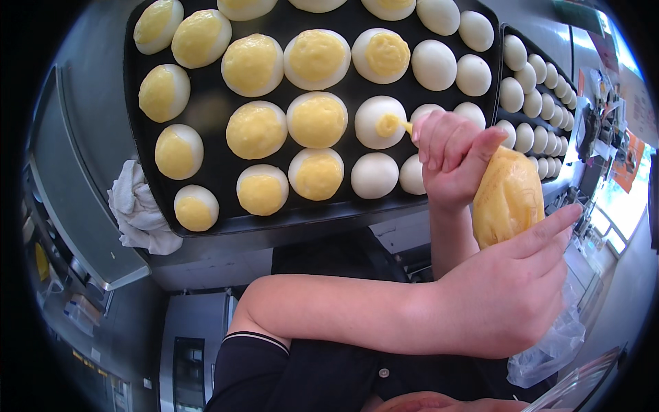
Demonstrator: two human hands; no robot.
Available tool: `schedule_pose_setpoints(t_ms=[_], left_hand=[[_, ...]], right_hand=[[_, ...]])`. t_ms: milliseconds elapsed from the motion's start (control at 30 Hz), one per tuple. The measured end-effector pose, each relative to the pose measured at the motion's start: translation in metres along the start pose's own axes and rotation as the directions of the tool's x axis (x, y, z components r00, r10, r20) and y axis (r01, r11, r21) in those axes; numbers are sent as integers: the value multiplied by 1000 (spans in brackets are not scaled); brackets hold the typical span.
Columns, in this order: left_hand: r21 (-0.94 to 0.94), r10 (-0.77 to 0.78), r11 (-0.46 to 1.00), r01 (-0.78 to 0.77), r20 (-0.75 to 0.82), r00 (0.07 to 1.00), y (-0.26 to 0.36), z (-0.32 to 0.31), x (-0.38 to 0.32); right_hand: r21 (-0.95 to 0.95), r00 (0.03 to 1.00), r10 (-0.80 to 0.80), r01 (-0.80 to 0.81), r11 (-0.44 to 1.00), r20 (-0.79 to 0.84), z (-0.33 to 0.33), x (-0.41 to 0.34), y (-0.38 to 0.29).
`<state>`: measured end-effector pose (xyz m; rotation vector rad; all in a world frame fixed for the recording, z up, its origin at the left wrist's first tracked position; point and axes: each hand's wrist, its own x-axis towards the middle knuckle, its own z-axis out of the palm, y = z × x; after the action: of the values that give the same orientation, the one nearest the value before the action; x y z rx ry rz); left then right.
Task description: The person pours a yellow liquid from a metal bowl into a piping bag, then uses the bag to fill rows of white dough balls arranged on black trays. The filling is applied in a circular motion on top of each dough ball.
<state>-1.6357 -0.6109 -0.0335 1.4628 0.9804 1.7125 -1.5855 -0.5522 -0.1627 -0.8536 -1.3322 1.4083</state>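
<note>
A piping bag [507, 195] full of yellow paste is held between my two hands. My right hand [450, 165], palm turned up, grips its narrow end, with the thumb sticking out. From the tip, paste runs onto a round white dough bun [368, 118], forming a small yellow coil [387, 125]. My left hand [520, 293] crosses from the left and grips the bag's upper end; its thumb is hidden. Loose clear plastic [545, 353] hangs below that hand. The black baking tray [206, 110] bears rows of buns: those to the left carry yellow paste, those to the right are plain.
A second black tray [553, 180] with plain dough buns adjoins on the right. A crumpled white cloth [135, 201] touches the front tray's left corner. At far left is a grey metal surface [85, 180] with a raised edge. A grey cabinet [190, 329] stands below.
</note>
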Motion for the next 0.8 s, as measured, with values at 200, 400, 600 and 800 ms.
schedule_pose_setpoints(t_ms=[200,400,600,800], left_hand=[[-12,-4,1000,5,32,999,0,-1,2],[-2,7,1000,-7,10,1000,-3,-2,2],[-35,3,999,-1,61,998,-1,-2,1],[53,26,998,-28,37,999,-8,-4,4]], right_hand=[[41,993,63,-67,997,95,8,-10,3],[54,1000,2,-3,999,20,-8,5,7],[36,992,74,-78,996,106,3,-18,-1],[31,998,22,-24,999,59,-6,12,14]])
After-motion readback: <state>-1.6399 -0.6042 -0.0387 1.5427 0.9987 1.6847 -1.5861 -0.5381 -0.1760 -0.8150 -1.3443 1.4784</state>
